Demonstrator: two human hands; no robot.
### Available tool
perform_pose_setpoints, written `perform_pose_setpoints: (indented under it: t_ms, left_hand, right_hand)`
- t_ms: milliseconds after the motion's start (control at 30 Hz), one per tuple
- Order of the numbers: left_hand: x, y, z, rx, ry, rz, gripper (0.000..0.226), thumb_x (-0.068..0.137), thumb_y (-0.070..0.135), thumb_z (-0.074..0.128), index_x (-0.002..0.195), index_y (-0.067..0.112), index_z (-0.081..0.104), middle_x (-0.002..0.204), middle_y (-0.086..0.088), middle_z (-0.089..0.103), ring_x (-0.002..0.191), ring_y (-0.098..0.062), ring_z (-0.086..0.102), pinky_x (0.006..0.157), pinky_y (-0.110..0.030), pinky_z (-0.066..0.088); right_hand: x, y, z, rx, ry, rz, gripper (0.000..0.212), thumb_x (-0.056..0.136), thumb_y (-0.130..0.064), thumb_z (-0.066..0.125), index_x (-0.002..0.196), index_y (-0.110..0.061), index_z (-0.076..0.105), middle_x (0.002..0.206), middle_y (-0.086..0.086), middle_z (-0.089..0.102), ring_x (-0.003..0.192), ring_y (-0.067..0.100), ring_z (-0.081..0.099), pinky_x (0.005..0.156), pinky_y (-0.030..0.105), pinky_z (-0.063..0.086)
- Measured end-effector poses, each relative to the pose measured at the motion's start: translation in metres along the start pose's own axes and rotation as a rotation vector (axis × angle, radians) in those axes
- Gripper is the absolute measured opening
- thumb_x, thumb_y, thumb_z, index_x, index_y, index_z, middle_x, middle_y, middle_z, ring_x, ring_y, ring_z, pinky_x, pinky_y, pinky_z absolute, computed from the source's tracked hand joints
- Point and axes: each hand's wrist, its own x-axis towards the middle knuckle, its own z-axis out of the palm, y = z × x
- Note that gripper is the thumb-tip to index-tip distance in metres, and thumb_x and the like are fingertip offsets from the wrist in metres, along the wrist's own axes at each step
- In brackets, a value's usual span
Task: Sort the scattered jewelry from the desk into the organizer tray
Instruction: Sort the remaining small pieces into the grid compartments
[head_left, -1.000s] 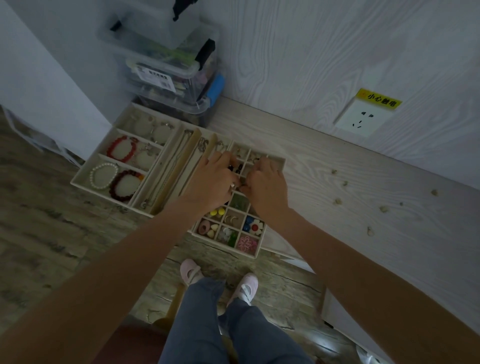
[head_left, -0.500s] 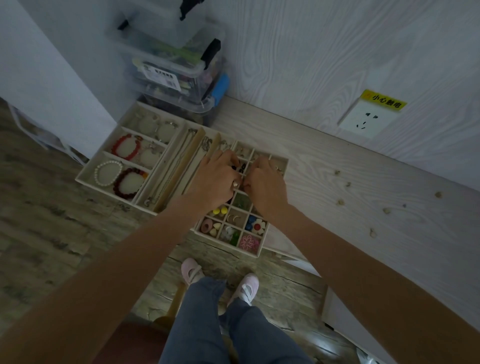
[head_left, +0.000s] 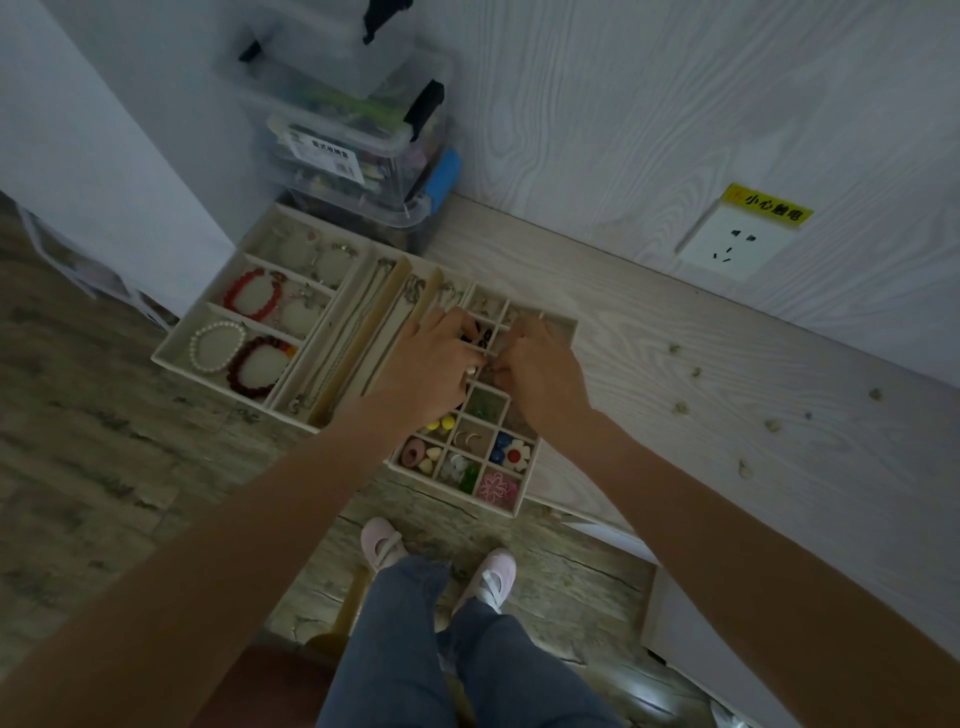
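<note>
Hands, left hand (head_left: 434, 358) and right hand (head_left: 540, 366), are brought together at frame centre over the organizer tray (head_left: 563, 332), fingers curled as if pinching something tiny and unresolvable for a small compartment, while scattered jewelry (head_left: 680, 408) waits on the counter (head_left: 649, 332) at right.

Both hands (head_left: 488, 364) meet over the organizer tray (head_left: 563, 328).

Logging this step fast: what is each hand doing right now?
Left hand: over the small-compartment tray, fingertips meeting the right's; any hold cannot be told.
Right hand: fingers curled at the same spot; contents too small to tell.
</note>
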Motion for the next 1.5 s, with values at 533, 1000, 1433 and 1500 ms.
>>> perform_pose_setpoints:
  t_ms: [533,1000,1433,1500]
  left_hand:
    - [0.000,0.000,-0.001,-0.027,-0.016,-0.010,0.039,0.088,0.012,0.054,0.120,0.032,0.062,0.132,0.002,0.040,0.123,-0.020,0.034,0.094,-0.032,0.028]
    - [0.004,0.005,-0.002,0.012,-0.032,0.038,0.040,0.088,0.016,0.054,0.122,0.036,0.060,0.131,0.002,0.039,0.123,-0.019,0.033,0.101,-0.036,0.028]
    - [0.004,0.010,-0.002,0.081,-0.056,0.046,0.035,0.089,0.020,0.054,0.122,0.032,0.060,0.136,-0.001,0.037,0.127,-0.020,0.032,0.101,-0.036,0.028]
    - [0.005,0.011,-0.001,0.085,-0.068,0.042,0.035,0.089,0.020,0.054,0.121,0.032,0.061,0.136,-0.001,0.038,0.127,-0.021,0.032,0.100,-0.037,0.028]
  right_hand:
    - [-0.002,-0.012,0.006,-0.252,0.109,0.088,0.011,0.073,-0.011,0.072,0.083,-0.007,0.071,0.102,0.011,0.060,0.098,0.029,0.056,0.076,0.038,0.044]
    - [-0.006,-0.011,0.000,-0.287,0.108,0.069,0.018,0.068,-0.007,0.077,0.084,-0.006,0.069,0.096,0.010,0.061,0.090,0.027,0.059,0.073,0.036,0.047]
    - [-0.007,-0.010,0.004,-0.246,0.166,0.017,0.026,0.044,-0.003,0.086,0.060,-0.007,0.066,0.074,0.009,0.060,0.069,0.025,0.061,0.056,0.031,0.047]
    - [-0.008,-0.009,0.005,-0.251,0.145,0.023,0.026,0.045,-0.005,0.087,0.062,-0.007,0.067,0.077,0.009,0.061,0.071,0.025,0.061,0.058,0.031,0.047]
